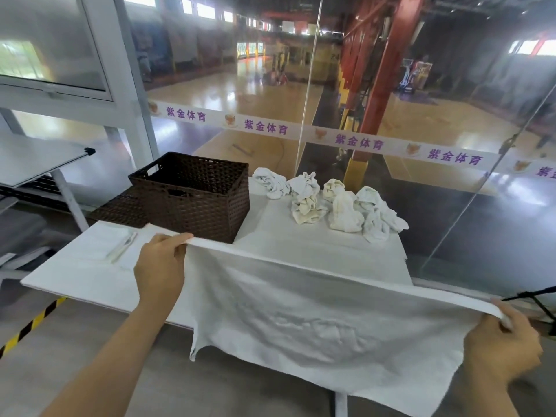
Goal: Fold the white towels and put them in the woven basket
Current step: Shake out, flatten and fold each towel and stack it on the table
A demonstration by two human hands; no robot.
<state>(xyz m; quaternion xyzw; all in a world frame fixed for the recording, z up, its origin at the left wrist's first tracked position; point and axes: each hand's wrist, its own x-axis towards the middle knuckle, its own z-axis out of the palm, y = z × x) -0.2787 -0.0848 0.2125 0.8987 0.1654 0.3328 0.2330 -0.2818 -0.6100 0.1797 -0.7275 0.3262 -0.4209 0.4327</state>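
Head view, looking down over a white table (75,275). Left hand (161,266) pinches 1 top corner of a white towel (316,326), thumb over the hem, fingers curled behind. Right hand (499,350) pinches the opposite top corner, fingers curled round the hem. Towel hangs spread flat between the 2 hands, top edge taut, lower edge loose in front of the table's near edge.

Woven basket (195,203), dark brown, upright on the table's far left part, just behind the left hand. Its inside is in shadow; cannot tell the contents. Flat dark woven lid (120,209) lies against its left side.

Crumpled white towels (328,203) sit in a loose heap on the far right part of the table, well apart from the held towel, just right of the basket. Glass wall (421,115) stands behind the table.
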